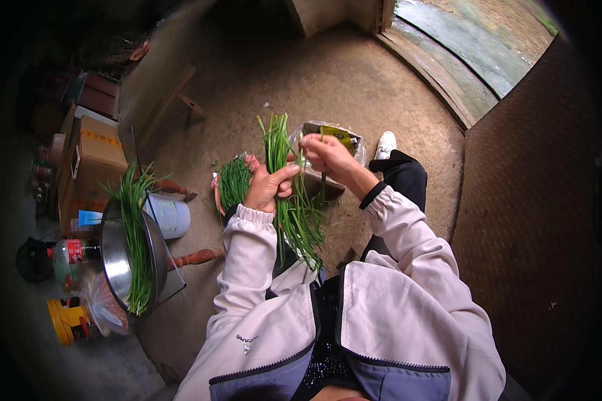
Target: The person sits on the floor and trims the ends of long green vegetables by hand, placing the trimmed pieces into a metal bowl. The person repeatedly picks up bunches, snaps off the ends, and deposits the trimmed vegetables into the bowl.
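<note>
My left hand (270, 188) is closed around a bunch of long green chives (278, 143), their pale stem ends pointing away from me and the leaves hanging towards my lap. Just right of it, my right hand (326, 155) pinches a few thin stems between thumb and fingers. Beyond and partly beneath my right hand stands a container lined with clear plastic (361, 150), with a yellow packet (337, 133) inside. More cut greens (234, 183) lie in a pink bag left of my left hand. At the left, a steel basin (115, 260) holds another bunch of chives (136, 240).
A white bucket (173, 216) stands beside the basin, near turned wooden legs (198, 258). Farther left are a cardboard box (98, 160), a plastic bottle (67, 258) and a yellow tub (65, 321). A doorway sill (426, 82) lies at the upper right, beside a dark panel (516, 210).
</note>
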`<control>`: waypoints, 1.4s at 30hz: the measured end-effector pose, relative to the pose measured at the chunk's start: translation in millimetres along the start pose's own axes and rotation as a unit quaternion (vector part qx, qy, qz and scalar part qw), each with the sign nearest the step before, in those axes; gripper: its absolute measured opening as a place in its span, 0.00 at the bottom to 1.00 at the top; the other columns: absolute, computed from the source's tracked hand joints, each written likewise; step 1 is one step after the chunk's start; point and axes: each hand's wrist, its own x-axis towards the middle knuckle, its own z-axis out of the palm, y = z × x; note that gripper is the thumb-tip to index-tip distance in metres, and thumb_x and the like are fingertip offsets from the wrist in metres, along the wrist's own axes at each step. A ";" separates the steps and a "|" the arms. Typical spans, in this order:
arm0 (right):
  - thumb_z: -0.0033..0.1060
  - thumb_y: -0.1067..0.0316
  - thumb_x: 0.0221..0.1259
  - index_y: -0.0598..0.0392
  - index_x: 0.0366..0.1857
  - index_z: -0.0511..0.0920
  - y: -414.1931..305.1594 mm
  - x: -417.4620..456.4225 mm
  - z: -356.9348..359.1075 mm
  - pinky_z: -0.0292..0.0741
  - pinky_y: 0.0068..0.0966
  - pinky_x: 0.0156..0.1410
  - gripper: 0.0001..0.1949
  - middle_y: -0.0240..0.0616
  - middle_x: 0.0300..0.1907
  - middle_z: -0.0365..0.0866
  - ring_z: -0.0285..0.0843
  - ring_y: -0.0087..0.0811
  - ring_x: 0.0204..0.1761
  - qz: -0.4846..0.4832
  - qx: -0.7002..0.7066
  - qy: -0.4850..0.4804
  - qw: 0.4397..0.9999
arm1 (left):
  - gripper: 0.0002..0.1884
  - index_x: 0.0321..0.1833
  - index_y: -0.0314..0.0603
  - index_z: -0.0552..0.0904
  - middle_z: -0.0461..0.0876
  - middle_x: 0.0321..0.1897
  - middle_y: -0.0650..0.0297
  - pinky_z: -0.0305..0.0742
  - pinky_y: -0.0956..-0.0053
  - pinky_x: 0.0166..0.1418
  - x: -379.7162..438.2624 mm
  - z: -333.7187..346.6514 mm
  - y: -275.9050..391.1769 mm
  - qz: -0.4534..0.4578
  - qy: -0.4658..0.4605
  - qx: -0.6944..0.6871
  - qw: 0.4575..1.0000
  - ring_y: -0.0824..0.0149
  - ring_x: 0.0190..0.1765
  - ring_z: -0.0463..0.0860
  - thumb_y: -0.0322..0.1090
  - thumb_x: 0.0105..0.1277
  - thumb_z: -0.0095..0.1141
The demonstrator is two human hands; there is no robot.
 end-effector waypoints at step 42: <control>0.44 0.58 0.78 0.47 0.39 0.68 -110.4 -36.5 12.6 0.54 0.12 0.21 0.08 0.37 0.32 0.84 0.55 0.14 0.18 -0.183 -0.091 0.102 0.974 | 0.21 0.52 0.36 0.77 0.86 0.41 0.61 0.58 0.87 0.19 13.3 46.5 16.2 0.140 -0.007 -0.015 0.990 0.84 0.19 0.66 0.32 0.59 0.71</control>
